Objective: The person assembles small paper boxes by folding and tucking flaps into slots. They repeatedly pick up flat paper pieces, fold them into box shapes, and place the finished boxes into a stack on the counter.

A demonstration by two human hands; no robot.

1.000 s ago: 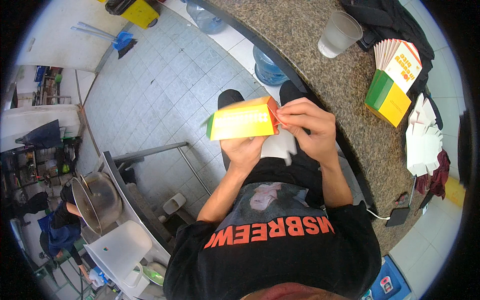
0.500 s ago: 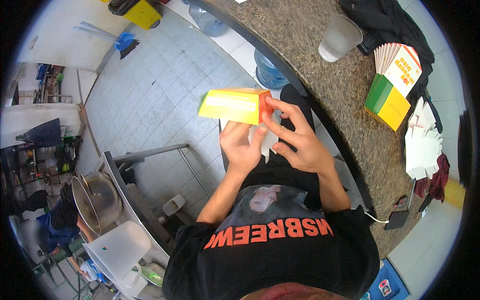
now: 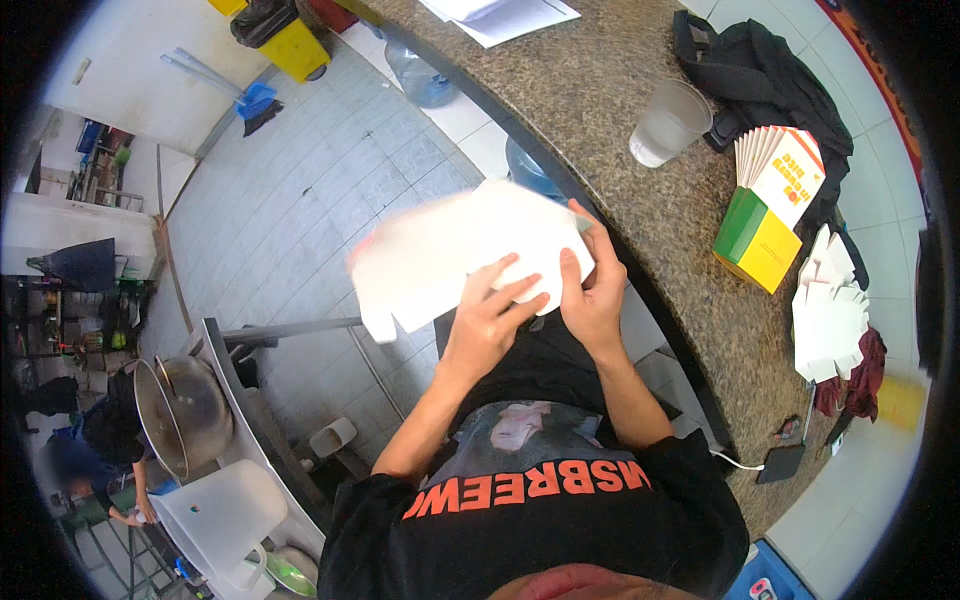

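Note:
A wide white cardboard carton blank (image 3: 440,255), with tabs along its edges, is held out in front of me over my lap. Its far left end is blurred, with a trace of red at the edge. My left hand (image 3: 488,325) has its fingers bent over the near edge, pressing on the white face; its thumb is hidden. My right hand (image 3: 597,295) pinches the right end, thumb on the white face and fingers behind. On the counter to the right stands a green and yellow carton (image 3: 757,240) with several folded cards (image 3: 790,165) fanned out of it.
The stone counter (image 3: 600,110) curves along my right. It bears a plastic cup (image 3: 670,122), a black bag (image 3: 790,85), papers (image 3: 515,18), white cut cardboard (image 3: 832,325) and a dark device (image 3: 780,464). At left are a large metal pot (image 3: 190,415) and another person (image 3: 105,430).
The yellow and green folded carton in my hands is now a spread blank, white side showing. Both hands have shifted round it. The view has moved slightly, revealing more papers on the counter.

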